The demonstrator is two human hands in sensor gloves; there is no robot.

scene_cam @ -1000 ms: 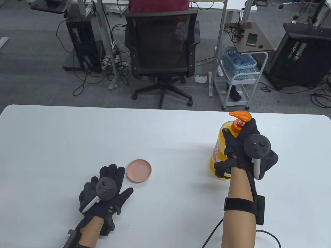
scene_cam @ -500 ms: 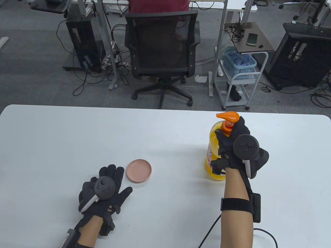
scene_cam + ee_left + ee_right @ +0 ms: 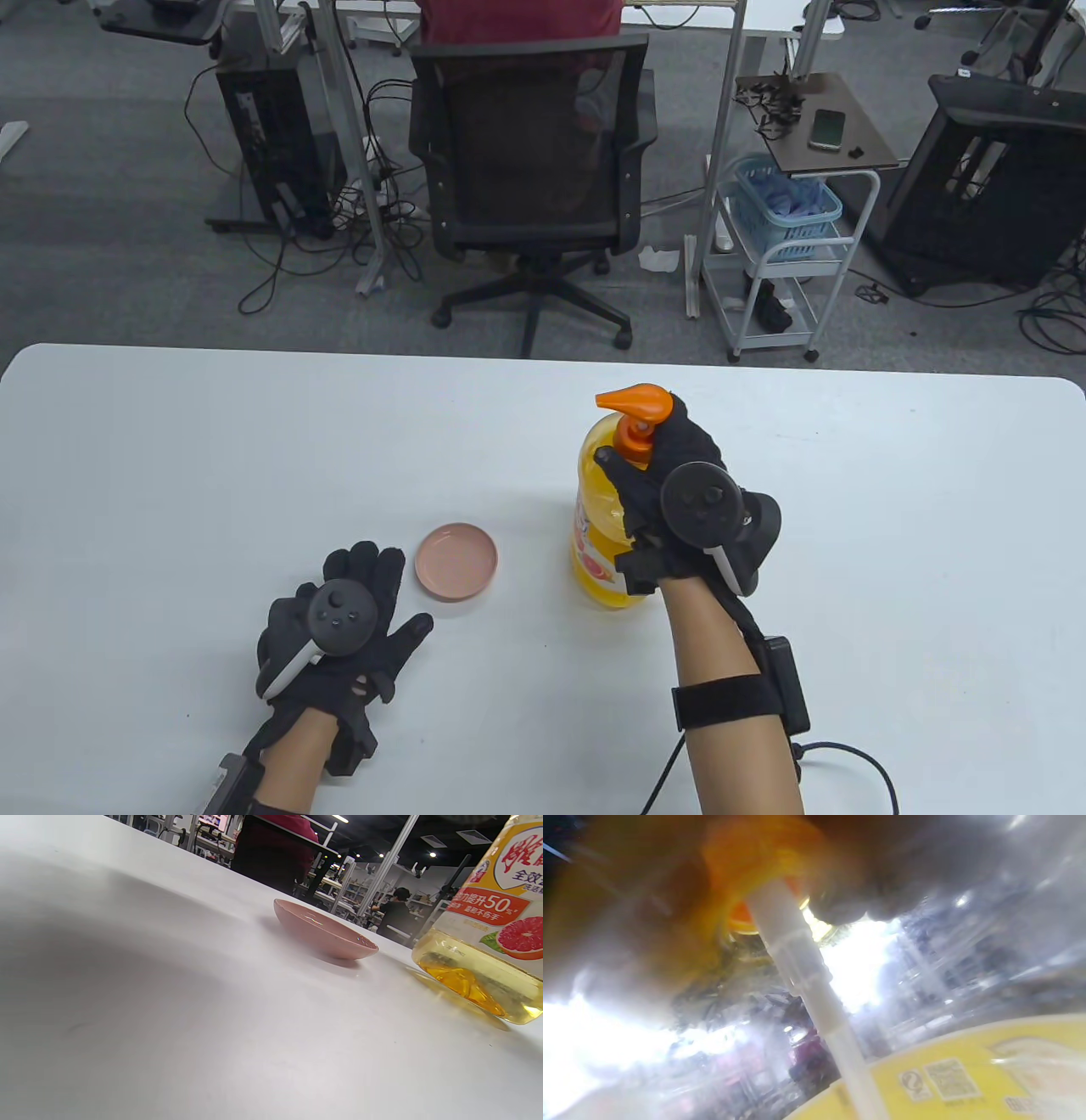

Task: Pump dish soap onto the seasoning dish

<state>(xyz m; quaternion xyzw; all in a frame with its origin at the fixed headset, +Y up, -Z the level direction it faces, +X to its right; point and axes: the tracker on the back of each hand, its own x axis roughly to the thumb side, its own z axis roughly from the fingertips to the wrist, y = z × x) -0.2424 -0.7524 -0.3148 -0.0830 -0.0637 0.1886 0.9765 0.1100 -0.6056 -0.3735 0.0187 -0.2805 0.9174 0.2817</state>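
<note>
While my R hand (image 3: 679,501) grips the soap bottle (image 3: 598,526) round its neck, spout (image 3: 618,397) pointing left, bottle sits near but apart from the pink dish (image 3: 456,561). Need nozzle over dish centre before pressing; keep base flat, press straight down. L hand (image 3: 339,624) lies open, flat on table (image 3: 170,441), just beside dish; nothing between. R wrist view blurred, prob. dip tube only.
</note>
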